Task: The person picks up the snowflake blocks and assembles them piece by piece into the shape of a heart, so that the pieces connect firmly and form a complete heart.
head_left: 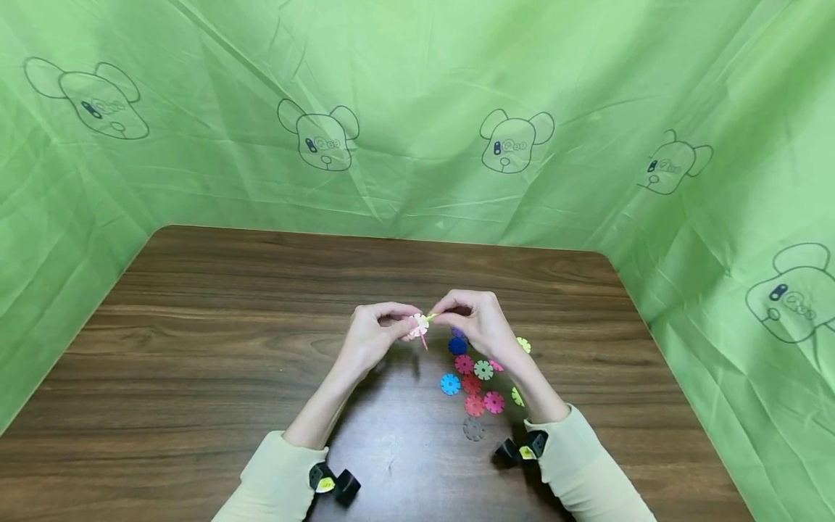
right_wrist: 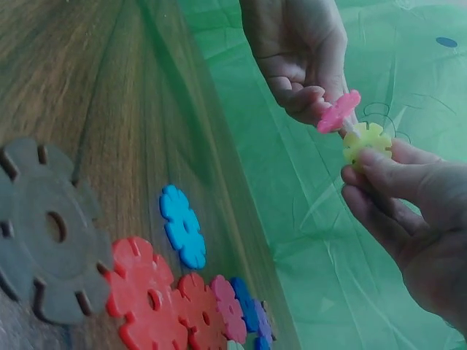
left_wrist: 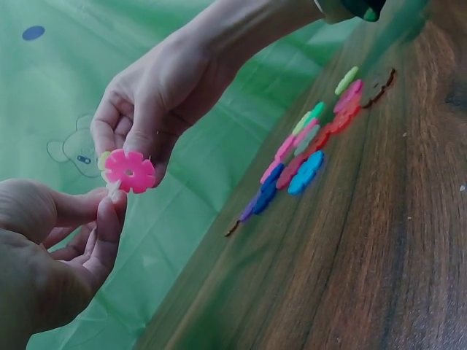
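Note:
Over the middle of the table my left hand (head_left: 370, 339) pinches a white notched plastic disc (head_left: 420, 325) between thumb and fingers. A pink notched disc (left_wrist: 130, 172) joins the white one at an angle. Thumb and fingertips of my right hand (head_left: 481, 320) pinch a yellow notched disc (right_wrist: 367, 142), which meets the white disc's edge. Whether their slots are interlocked cannot be told. In the left wrist view the pink disc covers most of the yellow one, and the left fingers hide much of the white disc.
Below the right hand, several loose discs lie on the wooden table (head_left: 196, 348): light blue (head_left: 450, 384), dark blue (head_left: 458, 346), pale green (head_left: 483, 370), red (head_left: 475, 404), grey (head_left: 474, 428) and others. The right forearm partly covers some. Green cloth (head_left: 417, 181) hangs around the table.

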Demonstrator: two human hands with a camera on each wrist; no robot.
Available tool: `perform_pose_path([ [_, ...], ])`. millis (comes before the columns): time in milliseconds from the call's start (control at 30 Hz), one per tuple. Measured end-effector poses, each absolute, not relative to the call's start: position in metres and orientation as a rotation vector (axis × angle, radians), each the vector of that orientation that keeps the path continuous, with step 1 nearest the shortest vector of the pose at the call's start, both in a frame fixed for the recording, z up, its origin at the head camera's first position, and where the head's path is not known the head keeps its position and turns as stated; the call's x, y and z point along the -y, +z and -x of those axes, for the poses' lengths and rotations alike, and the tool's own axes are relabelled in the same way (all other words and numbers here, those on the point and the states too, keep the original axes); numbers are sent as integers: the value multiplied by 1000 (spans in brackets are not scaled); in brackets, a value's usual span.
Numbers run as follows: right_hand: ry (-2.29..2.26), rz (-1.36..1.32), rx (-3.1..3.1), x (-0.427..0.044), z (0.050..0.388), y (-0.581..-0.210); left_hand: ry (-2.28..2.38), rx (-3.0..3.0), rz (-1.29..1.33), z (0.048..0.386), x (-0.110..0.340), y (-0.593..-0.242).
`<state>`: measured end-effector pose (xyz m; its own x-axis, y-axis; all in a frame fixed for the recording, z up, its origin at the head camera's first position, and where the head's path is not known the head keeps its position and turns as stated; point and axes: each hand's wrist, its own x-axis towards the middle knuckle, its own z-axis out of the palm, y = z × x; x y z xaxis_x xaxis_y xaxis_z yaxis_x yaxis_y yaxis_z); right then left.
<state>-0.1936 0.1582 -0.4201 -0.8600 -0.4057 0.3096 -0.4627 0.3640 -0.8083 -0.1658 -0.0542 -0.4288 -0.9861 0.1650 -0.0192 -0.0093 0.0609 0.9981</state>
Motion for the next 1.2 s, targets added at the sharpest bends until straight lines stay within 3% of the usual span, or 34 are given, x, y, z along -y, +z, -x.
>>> perform_pose_path([
  [400,1636,-676,2605,-178,198,-413,2261,-1979,-77,167,56,-426],
  [1200,1288,-653,2932,-241,222,-429,2414,-1838,53,169,65,-424],
])
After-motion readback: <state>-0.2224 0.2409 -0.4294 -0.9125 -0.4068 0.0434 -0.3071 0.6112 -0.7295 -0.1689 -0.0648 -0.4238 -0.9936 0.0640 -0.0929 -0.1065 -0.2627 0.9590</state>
